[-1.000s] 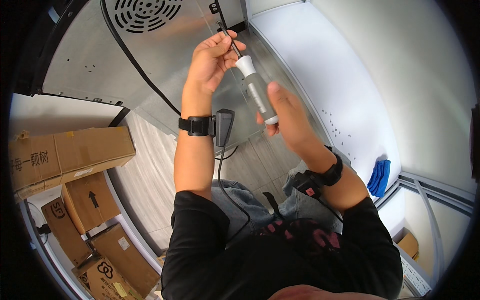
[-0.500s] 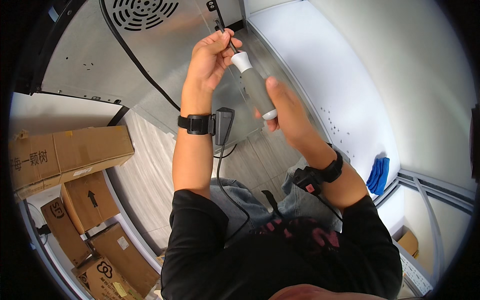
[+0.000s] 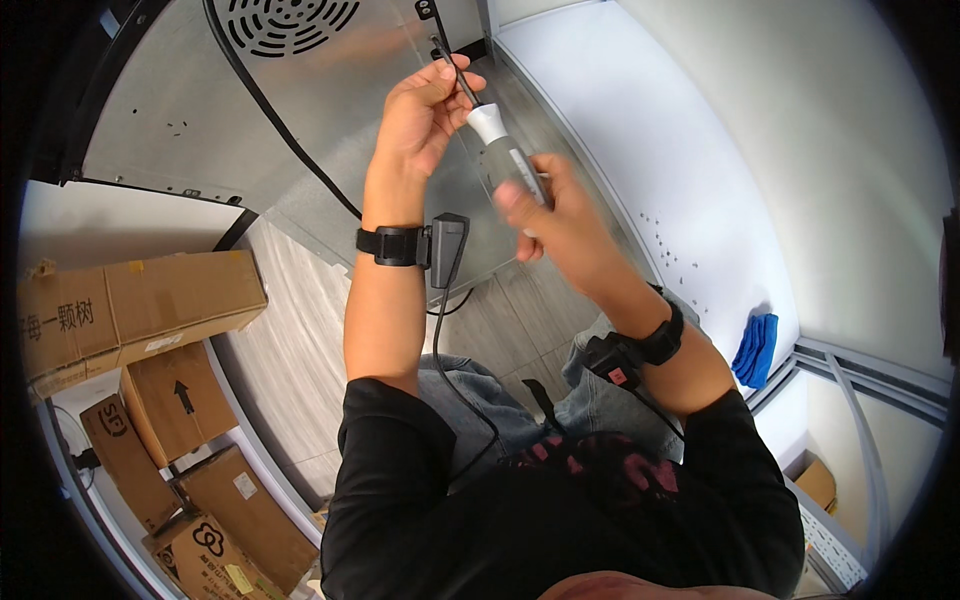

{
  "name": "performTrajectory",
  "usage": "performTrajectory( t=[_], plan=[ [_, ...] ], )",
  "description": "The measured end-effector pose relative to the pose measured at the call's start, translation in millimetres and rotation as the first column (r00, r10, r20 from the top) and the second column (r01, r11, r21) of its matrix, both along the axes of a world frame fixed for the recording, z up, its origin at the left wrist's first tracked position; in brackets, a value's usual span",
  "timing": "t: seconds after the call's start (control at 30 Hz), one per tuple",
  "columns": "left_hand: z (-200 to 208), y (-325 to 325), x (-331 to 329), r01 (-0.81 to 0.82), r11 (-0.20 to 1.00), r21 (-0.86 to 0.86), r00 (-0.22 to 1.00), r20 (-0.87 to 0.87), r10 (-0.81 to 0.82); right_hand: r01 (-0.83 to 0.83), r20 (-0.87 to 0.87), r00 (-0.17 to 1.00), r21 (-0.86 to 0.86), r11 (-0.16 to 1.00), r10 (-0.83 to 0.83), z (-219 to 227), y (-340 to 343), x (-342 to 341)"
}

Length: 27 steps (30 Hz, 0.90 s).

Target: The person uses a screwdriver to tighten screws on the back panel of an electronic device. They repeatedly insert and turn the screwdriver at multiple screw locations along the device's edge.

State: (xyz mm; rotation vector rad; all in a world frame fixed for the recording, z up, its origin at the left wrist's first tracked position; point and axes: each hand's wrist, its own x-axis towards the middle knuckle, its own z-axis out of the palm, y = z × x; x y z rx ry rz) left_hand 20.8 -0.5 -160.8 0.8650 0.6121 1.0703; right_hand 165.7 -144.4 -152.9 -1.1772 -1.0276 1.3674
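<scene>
- Right hand [image 3: 562, 215] has re-gripped since half a second ago: thumb now lies across the handle of the screwdriver [image 3: 500, 155], where it stood along the right side before. Left hand [image 3: 415, 120] stays nearly in place.
- Screwdriver: white-and-grey handle, dark shaft, slanting up and left, held in the air by the right edge of the metal panel [image 3: 300, 170].
- Shaft tip sits near that panel's upper right edge, just below a black bracket [image 3: 424, 10]; can't tell if it is seated.
- Left hand: thumb and fingertips pinch the shaft above the white collar, other fingers loosely curled.
- Right hand: wrapped around the lower handle, motion-blurred.
- Hands apart from each other, both on the one tool.
- Panel extras: round slotted vent [image 3: 290, 22] at top edge; black cable [image 3: 268, 112] crosses the front, passes behind left forearm.
- White shelf [image 3: 640, 120], right side: small dark bits [image 3: 668, 242] scattered near its left edge, folded blue cloth [image 3: 756, 350] by its lower corner.
- Cardboard boxes [image 3: 185, 290] stacked at left, one arrow-marked.
- Both wrists: black straps [image 3: 392, 246] with dark wired devices [image 3: 449, 250].
</scene>
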Motion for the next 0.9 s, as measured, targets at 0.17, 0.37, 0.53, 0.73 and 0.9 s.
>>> performTrajectory(
  t=[0.17,0.37,0.53,0.73,0.9],
  plan=[
    [0.8,-1.9,-0.9,-0.009,1.000,-0.018,1.000,-0.020,0.009,-0.087,-0.054,0.995,-0.076,0.993,0.083,4.3,3.4,5.5],
    [15.0,-8.6,5.5,0.009,0.999,-0.036,0.999,0.040,-0.007,-0.351,-0.523,0.816,-0.108,0.930,0.247,13.3,2.5,18.8],
    [-8.9,7.2,-3.9,0.013,1.000,0.004,0.999,-0.030,-0.013,0.071,0.183,0.976,0.251,0.965,-0.120,-8.5,2.8,-7.9],
    [0.7,-0.1,3.3,-0.003,1.000,-0.013,0.997,0.077,0.004,-0.170,-0.235,0.961,-0.094,0.981,0.144,10.1,2.5,8.9],
    [5.3,-0.2,-2.6,0.034,0.999,0.027,0.998,0.051,-0.035,-0.291,-0.469,0.859,-0.116,0.950,0.206,11.4,3.9,16.9]
  ],
)
